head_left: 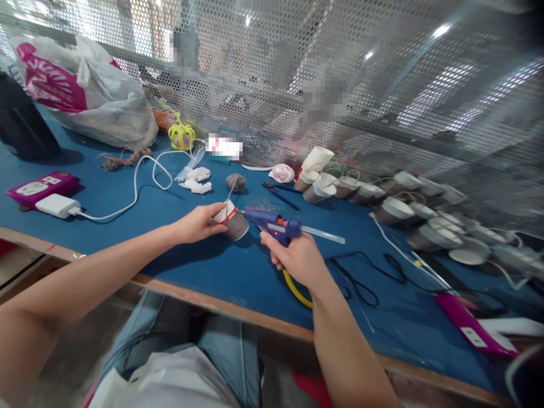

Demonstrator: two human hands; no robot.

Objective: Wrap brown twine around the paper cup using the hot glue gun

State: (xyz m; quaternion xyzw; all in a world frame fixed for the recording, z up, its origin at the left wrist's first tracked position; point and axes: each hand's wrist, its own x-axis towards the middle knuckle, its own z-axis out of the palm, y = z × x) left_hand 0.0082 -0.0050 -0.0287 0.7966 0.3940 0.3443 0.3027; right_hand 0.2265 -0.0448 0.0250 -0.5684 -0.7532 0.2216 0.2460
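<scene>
Tabletop [199,277] blue, mesh screen [255,62] behind

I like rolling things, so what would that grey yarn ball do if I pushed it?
The grey yarn ball looks round, so it would probably roll. Its wound surface suggests it's soft and light. A strand seems to run toward the cup in the left hand, so a hard push might tug that strand.

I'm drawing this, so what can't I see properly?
In the head view:
Cup: partly hidden by the left hand.
Glue gun: partly hidden by the right hand; its label is too small to read.
Black container: cut off by the left edge.
Plastic bag: its sides hide the inside.
</scene>
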